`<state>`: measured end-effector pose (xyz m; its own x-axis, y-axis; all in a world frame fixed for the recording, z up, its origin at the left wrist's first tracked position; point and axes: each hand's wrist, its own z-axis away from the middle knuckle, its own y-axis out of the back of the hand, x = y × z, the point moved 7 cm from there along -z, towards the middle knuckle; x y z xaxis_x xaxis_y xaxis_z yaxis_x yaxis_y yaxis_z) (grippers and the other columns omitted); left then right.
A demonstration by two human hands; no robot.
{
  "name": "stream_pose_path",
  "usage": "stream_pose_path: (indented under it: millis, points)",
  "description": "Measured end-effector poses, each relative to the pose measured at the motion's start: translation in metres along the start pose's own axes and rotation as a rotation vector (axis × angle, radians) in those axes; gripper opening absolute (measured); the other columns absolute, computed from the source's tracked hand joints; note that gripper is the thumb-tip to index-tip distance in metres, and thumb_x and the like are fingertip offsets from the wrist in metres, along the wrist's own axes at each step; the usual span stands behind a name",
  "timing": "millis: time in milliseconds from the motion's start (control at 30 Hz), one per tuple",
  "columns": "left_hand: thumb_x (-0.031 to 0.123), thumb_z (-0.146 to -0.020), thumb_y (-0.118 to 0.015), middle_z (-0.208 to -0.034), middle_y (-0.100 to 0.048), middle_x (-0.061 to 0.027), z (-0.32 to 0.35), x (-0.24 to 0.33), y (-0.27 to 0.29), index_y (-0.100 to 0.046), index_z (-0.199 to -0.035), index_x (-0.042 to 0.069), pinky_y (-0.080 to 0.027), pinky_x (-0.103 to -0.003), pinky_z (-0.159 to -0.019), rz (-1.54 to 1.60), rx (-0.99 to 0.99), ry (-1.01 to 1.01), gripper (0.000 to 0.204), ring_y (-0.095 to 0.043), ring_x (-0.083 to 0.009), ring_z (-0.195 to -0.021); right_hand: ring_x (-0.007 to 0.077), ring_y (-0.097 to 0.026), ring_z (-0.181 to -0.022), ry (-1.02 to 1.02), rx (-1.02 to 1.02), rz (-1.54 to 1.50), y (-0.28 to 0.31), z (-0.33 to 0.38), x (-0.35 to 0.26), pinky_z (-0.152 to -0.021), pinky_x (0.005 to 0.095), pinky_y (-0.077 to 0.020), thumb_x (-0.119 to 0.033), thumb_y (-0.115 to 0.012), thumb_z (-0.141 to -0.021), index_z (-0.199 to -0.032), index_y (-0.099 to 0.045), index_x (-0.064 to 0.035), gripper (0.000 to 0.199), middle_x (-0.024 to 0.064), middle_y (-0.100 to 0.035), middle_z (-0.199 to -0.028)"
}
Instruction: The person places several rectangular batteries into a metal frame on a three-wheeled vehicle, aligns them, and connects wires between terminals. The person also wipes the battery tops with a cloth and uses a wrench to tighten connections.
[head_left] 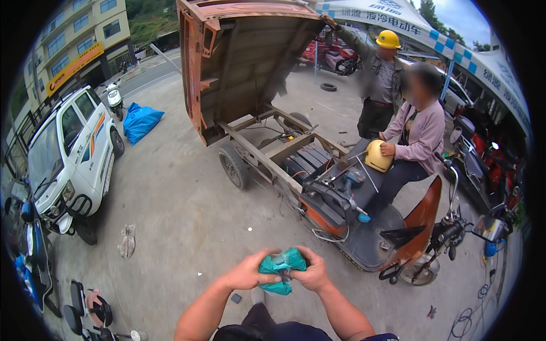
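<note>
1. Your left hand (251, 273) and right hand (313, 274) both grip the teal plastic bundle (273, 265), fingers closed around its sides.
2. Bundle sits between your hands, low centre; contents unclear.
3. Beyond, tricycle frame (260, 156) holds black boxes (310, 161); cargo bed (196, 74) tipped up.

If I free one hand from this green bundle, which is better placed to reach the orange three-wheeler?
Probably your right hand: it's on the side nearer the orange three-wheeler, which stands ahead and to your right. Your left hand sits farther from it. Both hands hold the green bundle.
</note>
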<state>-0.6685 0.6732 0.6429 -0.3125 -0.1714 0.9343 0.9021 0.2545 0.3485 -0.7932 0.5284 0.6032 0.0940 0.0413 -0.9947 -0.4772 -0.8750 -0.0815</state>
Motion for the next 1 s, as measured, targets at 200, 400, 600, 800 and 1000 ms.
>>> stream_pose_path:
  millis: [200, 400, 600, 800, 1000]
  points:
    - [0.009, -0.085, -0.083, -0.115, -0.076, -0.0151, -0.087, -0.042, 0.074, -0.063, -0.139, 0.002, -0.058, -0.038, -0.095, -0.019, 0.035, -0.078, 0.057, -0.074, -0.0245, -0.108, 0.0145, -0.070, -0.099, 0.069, 0.024, 0.230, 0.001, -0.115, 0.010, -0.092, 0.0329, -0.0575, -0.005, -0.092, -0.072, -0.126, -0.068, -0.0032, 0.060, 0.0048, -0.073, -0.114]
    - [-0.001, -0.090, -0.080, -0.108, -0.077, -0.0053, -0.188, -0.077, 0.155, -0.070, -0.128, 0.003, -0.058, -0.033, -0.089, 0.217, 0.062, -0.112, 0.040, -0.068, -0.0110, -0.101, 0.0177, -0.064, -0.120, -0.027, 0.062, 0.022, -0.003, -0.226, 0.032, -0.105, 0.0369, -0.0525, -0.012, -0.094, -0.073, -0.137, -0.060, -0.0051, 0.073, 0.0063, -0.066, -0.131]
    - [0.001, -0.092, -0.081, -0.105, -0.073, -0.0002, -0.284, -0.109, 0.201, -0.070, -0.121, 0.005, -0.057, -0.030, -0.088, 0.363, 0.207, -0.091, 0.031, -0.066, -0.0097, -0.097, 0.0240, -0.053, -0.140, 0.100, 0.223, -0.287, -0.009, -0.305, 0.051, -0.117, 0.0439, -0.0451, -0.006, -0.098, -0.073, -0.152, -0.043, -0.0079, 0.096, 0.0069, -0.054, -0.148]
    - [0.001, -0.094, -0.080, -0.116, -0.071, -0.0007, -0.383, -0.136, 0.213, -0.063, -0.130, 0.006, -0.055, -0.031, -0.096, 0.629, -0.021, 0.020, 0.040, -0.066, -0.0116, -0.108, 0.0178, -0.069, -0.119, 0.004, 0.298, -0.479, 0.037, -0.384, 0.084, -0.105, 0.0379, -0.0553, 0.003, -0.085, -0.087, -0.134, -0.063, -0.0053, 0.052, 0.0054, -0.073, -0.129]
    - [0.003, -0.086, -0.089, -0.129, -0.068, -0.0069, -0.493, -0.156, 0.252, -0.051, -0.149, 0.003, -0.053, -0.035, -0.104, 0.327, -0.171, 0.067, 0.073, -0.065, -0.0159, -0.118, 0.0151, -0.072, -0.109, -0.033, 0.529, -0.043, 0.090, -0.483, 0.132, -0.096, 0.0346, -0.0581, 0.004, -0.088, -0.081, -0.128, -0.067, -0.0034, 0.051, 0.0056, -0.076, -0.119]
